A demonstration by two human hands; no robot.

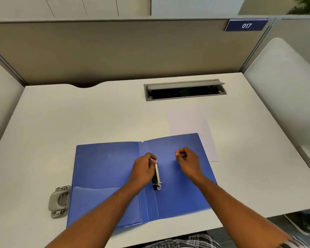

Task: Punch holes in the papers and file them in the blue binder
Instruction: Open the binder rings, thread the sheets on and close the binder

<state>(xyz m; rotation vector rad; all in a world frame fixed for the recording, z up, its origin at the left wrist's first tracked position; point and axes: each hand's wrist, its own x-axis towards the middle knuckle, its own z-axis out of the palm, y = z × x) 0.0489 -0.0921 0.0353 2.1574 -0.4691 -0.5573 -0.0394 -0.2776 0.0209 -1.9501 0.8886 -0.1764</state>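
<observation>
Blue binder (106,176) is lying open flat on the desk (79,113), near edge. Left hand (143,169) has its grip pinched on the top of the ring clip (157,176). Right hand (187,161) is curled up over the right cover, holding nothing. Papers (188,122) sit behind, partly under the binder. Hole punch (59,201) is just left of it.

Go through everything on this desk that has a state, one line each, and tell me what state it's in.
blue binder: lying open flat, no paper filed in it.
ring mechanism: whether the rings are open or closed is too small to tell.
left hand: fingers pinch the far end of the ring mechanism.
right hand: fingers curled, holding nothing.
papers: flat, right edge under the binder's far corner.
hole punch: untouched, left of the binder.
cable hatch: lid open.
</observation>
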